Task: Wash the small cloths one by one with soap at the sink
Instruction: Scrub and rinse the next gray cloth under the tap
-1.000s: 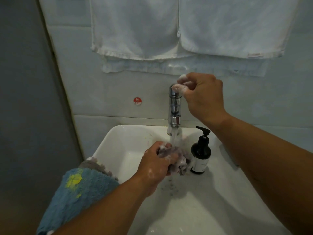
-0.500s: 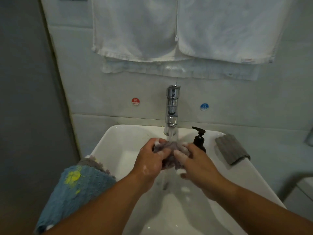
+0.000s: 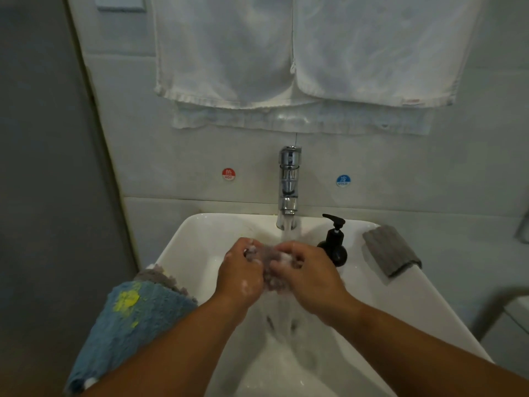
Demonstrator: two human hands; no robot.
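A small grey-purple cloth (image 3: 267,257), wet and soapy, is bunched between both hands over the white sink (image 3: 183,242). My left hand (image 3: 239,272) grips its left side and my right hand (image 3: 307,272) grips its right side, foam on the fingers. Water runs from the chrome tap (image 3: 289,181) onto the cloth and hands. A black soap pump bottle (image 3: 333,245) stands on the rim just right of my right hand. A folded grey cloth (image 3: 390,250) lies on the right rim. A blue cloth with a yellow patch (image 3: 128,322) lies over a grey cloth (image 3: 156,275) on the left rim.
White towels (image 3: 286,53) hang on the wall above the tap. A red hot sticker (image 3: 228,174) and a blue cold sticker (image 3: 343,180) flank the tap. A grey wall (image 3: 43,196) stands close on the left.
My right hand left the tap top and came down to the cloth. Both hands now hold the cloth under the running water and work it together.
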